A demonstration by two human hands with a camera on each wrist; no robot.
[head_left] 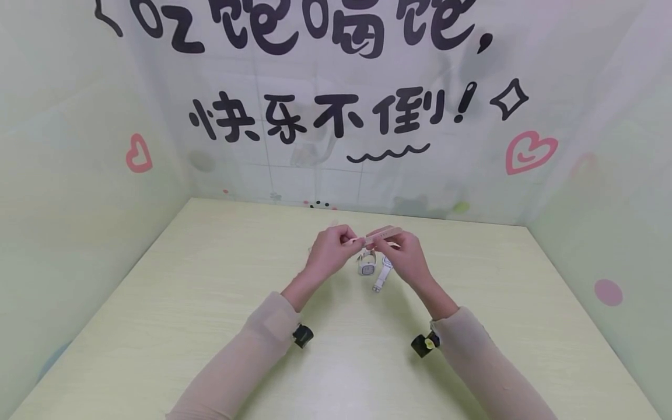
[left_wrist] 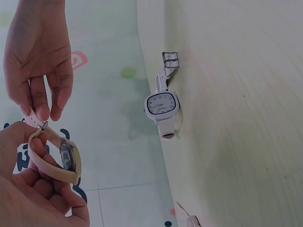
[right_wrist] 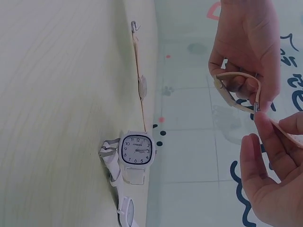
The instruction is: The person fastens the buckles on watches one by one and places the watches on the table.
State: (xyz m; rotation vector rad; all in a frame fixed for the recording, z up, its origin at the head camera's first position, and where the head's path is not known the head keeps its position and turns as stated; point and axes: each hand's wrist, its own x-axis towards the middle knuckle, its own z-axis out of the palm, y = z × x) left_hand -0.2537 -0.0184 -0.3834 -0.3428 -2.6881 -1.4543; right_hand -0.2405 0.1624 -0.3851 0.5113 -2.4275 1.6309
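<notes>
A wristwatch with a pale pink-beige strap (left_wrist: 52, 169) is held up above the table between both hands. My left hand (head_left: 332, 251) grips it at the buckle (left_wrist: 44, 126), with the dark watch face (left_wrist: 67, 156) hanging beside the curled fingers. The strap bends into a loop, and its holed tail (head_left: 385, 234) passes through the buckle. My right hand (head_left: 406, 256) pinches that tail between thumb and fingers. On the table below lie a white square-faced watch (right_wrist: 137, 150) and a second white-strapped watch (right_wrist: 127, 211).
Another thin-strapped watch (right_wrist: 142, 87) lies further left on the table, largely hidden by my left hand in the head view. The pale wooden table (head_left: 336, 373) is bordered by printed fabric walls (head_left: 315, 186) at the back and both sides.
</notes>
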